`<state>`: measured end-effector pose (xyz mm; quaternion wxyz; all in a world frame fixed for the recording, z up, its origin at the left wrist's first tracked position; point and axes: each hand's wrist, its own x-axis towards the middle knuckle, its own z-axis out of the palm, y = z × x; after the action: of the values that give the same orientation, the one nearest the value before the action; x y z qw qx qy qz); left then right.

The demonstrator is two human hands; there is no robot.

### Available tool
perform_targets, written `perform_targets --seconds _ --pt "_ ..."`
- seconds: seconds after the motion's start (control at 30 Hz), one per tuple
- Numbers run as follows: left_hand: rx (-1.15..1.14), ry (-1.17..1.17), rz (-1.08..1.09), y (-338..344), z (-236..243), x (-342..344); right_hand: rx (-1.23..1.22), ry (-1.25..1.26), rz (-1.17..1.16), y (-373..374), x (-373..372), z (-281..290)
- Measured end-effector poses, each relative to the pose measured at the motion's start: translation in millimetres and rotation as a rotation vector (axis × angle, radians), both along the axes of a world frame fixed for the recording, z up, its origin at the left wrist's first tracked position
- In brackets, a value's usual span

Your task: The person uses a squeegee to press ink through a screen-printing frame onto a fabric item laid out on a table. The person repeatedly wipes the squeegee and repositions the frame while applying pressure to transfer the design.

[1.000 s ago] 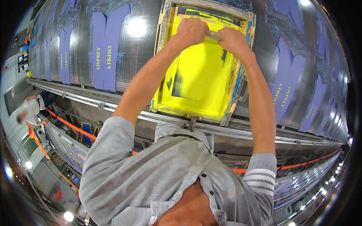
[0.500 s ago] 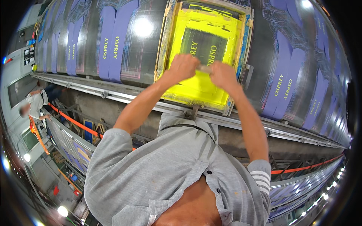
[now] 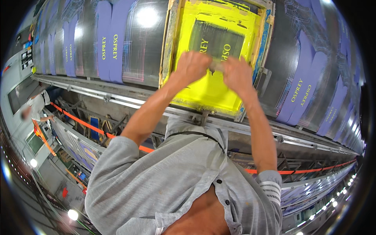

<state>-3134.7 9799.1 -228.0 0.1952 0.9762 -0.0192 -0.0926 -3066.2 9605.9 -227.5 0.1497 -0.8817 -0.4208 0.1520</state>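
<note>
My left hand (image 3: 193, 67) and my right hand (image 3: 237, 75) are both closed, knuckles up, side by side on a squeegee (image 3: 217, 65). Only a short piece of its handle shows between the fists; my hands hide most of the rest. Beneath them lies a screen-printing frame (image 3: 166, 49) with worn, tape-covered edges. Bright yellow ink (image 3: 213, 91) coats much of its mesh. Beyond my fists, a darker window (image 3: 221, 36) in the ink shows lettering, partly covered by my hands.
The long printing table carries purple printed shapes (image 3: 296, 92) on both sides of the frame. A metal rail (image 3: 129, 102) runs along its near edge. Behind me stretch an orange strip (image 3: 84, 122) and further tables. Another person (image 3: 37, 107) stands far left.
The view has shifted a little, so the printing frame appears higher and slightly larger. Both hands stay closed on the squeegee and have moved slightly apart from my body along with the view.
</note>
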Motion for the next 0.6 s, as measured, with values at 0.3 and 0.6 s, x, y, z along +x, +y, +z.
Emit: perform_targets --seconds 0.3,0.6 --pt "0.061 0.114 -0.033 -0.9 6.3 -19.4 -0.136 0.153 0.028 -1.5 -13.1 11.2" --pt "0.185 -0.004 -0.052 43.3 3.9 155.8 -0.141 0.102 -0.031 47.3 160.9 1.4"
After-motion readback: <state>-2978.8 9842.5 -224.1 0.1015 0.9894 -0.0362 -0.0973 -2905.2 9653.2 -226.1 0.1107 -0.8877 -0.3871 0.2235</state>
